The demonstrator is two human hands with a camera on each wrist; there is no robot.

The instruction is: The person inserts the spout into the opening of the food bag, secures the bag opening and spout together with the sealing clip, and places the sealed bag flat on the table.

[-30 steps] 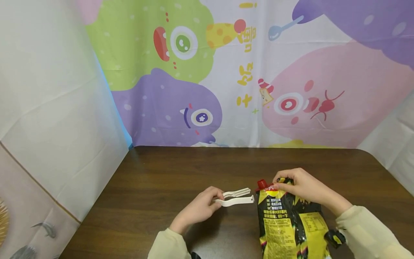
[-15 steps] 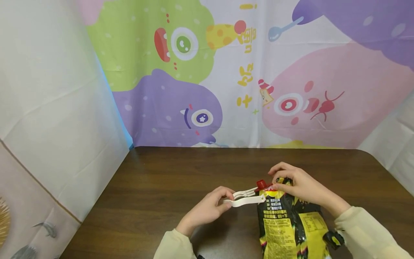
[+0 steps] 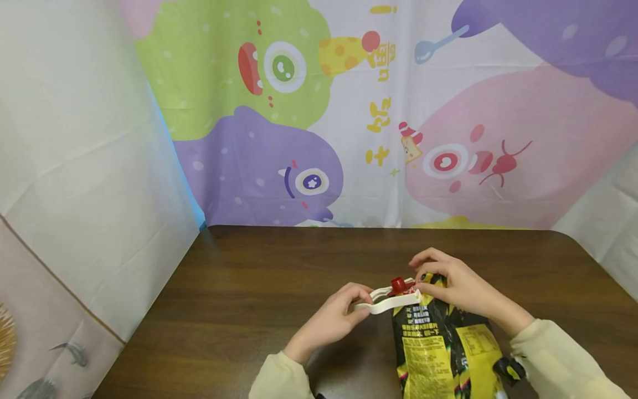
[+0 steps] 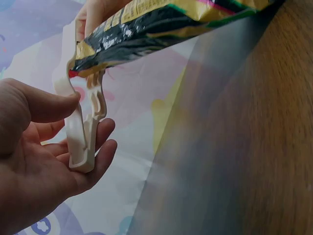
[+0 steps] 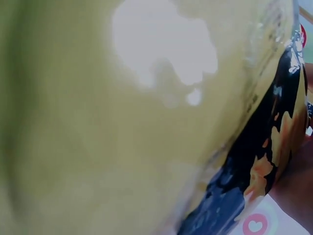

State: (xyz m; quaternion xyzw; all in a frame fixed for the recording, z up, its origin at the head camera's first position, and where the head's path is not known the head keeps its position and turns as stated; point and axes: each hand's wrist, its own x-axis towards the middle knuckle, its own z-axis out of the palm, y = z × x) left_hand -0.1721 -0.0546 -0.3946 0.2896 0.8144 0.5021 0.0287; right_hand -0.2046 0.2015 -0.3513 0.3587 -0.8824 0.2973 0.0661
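My left hand holds a white bag clip near its hinge, thumb on one arm and fingers on the other. The clip's two arms stand apart, one on either side of the top left corner of a black and yellow snack bag. A red curled piece of the bag's top sticks up between them. My right hand pinches the bag's top edge. In the left wrist view the bag enters between the spread clip arms. Close-up bag foil fills most of the right wrist view.
A dark brown wooden table lies beneath. Behind it hangs a cloth printed with cartoon monsters, and a pale curtain closes off the left side. A black band sits by the right sleeve.
My left hand has moved right with the bag clip, bringing its arms from beside the snack bag to around its top corner. The bag has shifted slightly left; my right hand keeps its pinch.
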